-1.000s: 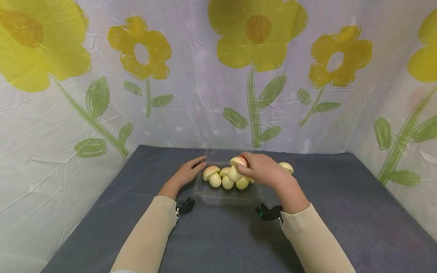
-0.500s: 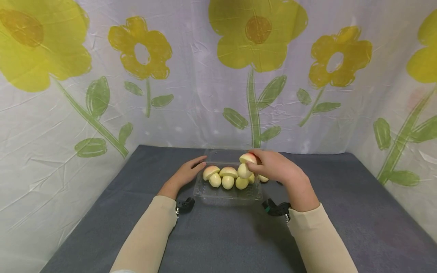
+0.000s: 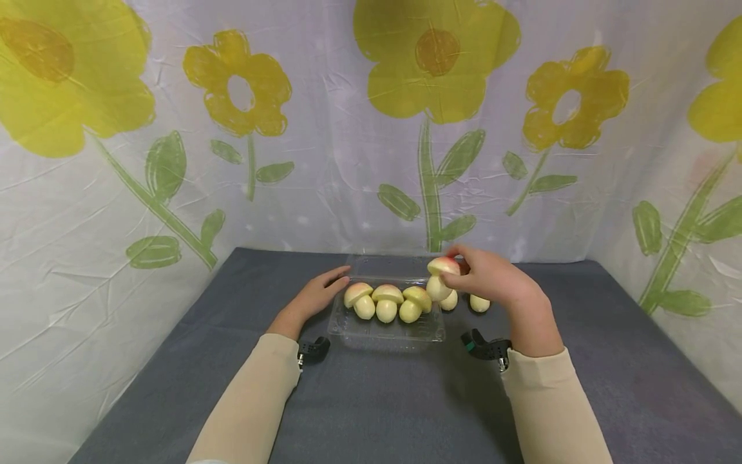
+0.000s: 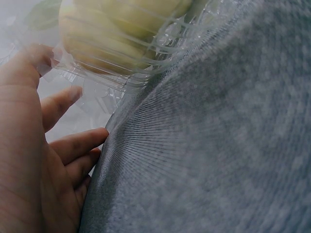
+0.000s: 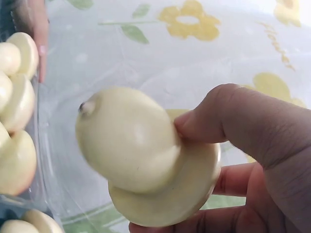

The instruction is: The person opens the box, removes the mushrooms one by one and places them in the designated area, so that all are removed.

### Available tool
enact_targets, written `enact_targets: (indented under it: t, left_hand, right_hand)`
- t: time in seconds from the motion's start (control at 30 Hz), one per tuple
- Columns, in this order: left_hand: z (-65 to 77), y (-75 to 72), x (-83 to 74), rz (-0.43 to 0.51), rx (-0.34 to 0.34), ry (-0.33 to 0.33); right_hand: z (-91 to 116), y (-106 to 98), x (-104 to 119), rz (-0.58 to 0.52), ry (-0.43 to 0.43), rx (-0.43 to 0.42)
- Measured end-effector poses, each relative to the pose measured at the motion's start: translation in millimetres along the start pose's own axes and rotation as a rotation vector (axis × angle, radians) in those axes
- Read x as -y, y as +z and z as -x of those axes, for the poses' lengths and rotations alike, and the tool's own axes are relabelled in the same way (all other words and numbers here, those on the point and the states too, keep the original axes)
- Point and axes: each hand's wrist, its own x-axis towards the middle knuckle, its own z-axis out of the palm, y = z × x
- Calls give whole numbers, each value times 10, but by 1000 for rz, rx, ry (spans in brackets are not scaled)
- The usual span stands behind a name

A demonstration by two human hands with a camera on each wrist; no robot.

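My right hand (image 3: 493, 277) pinches a model mushroom (image 3: 438, 288) with a round pale stem and reddish cap, in the air over the right end of a clear plastic box (image 3: 382, 332). In the right wrist view, the thumb and fingers hold this mushroom (image 5: 129, 138) by its cap. Three like mushrooms (image 3: 386, 304) lie in a row in the box. My left hand (image 3: 317, 293) is at the box's left side, fingers loosely extended. In the left wrist view the fingertips of the left hand (image 4: 53, 136) are beside the box wall; whether they touch it is unclear.
Two more mushrooms, one (image 3: 449, 301) close to the box and another (image 3: 480, 303) farther right, lie on the dark grey cloth (image 3: 382, 399), partly hidden by my right hand. The box's clear lid (image 3: 385, 264) stands open behind. A flowered curtain (image 3: 324, 180) closes the back.
My right hand has moved right with the mushroom, from over the row to the box's right end. The third mushroom in the box is now in full view. The left hand stays put.
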Motion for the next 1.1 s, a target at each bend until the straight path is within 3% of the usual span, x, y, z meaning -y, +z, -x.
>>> enact_targets:
  t: [0.4,0.7,1.1]
  left_hand:
    - [-25,10,21,-11,-9,-18]
    - [-29,15,24,-18,-7,-20]
    - [-25,7,26,-31,-4,-13]
  right_hand:
    - [104,-172,-132,-31,21,-22]
    - [155,-239,-238,-75,86,-21]
    - [192,-341,-459,-59,124,-10]
